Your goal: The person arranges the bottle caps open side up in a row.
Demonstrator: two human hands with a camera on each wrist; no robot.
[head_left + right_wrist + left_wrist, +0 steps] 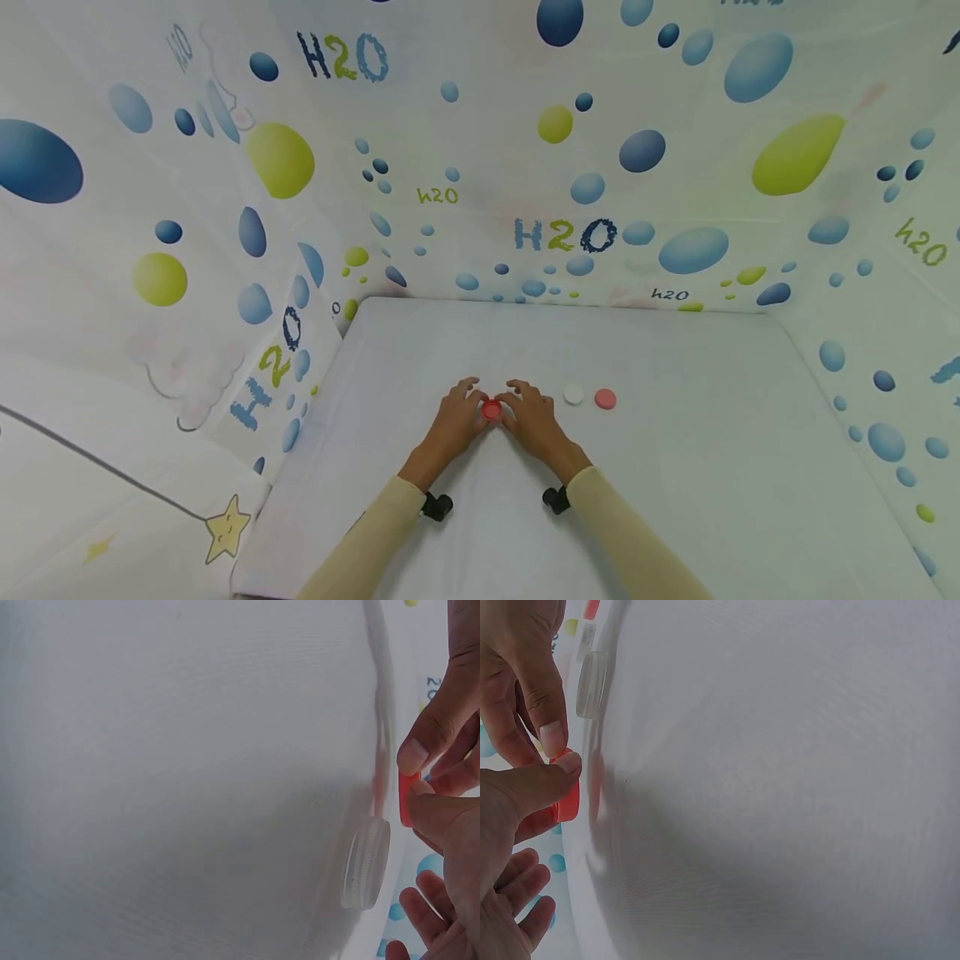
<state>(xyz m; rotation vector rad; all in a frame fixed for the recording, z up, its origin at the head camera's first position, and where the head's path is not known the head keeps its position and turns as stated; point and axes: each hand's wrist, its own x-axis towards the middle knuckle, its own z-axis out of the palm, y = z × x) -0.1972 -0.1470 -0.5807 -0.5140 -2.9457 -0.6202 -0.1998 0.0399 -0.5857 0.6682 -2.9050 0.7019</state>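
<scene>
A red bottle cap (491,409) is between my two hands, and its rim with a darker inside faces the head camera. My left hand (454,423) pinches it from the left with thumb and finger. From the other side my right hand (534,423) pinches the same cap. Both wrist views show the thumbs at the red cap's (568,801) near edge, and it looks slightly raised off the surface. The remaining fingers spread loosely. Right of the hands lies a whitish, translucent ridged cap (367,862); beyond it is a second red cap (605,399).
A white-covered table (712,467) spreads under the hands. White sheets (480,108) with blue and green drops and H2O lettering stand behind it and at both sides. A dark wrist mount (437,506) sits on each forearm.
</scene>
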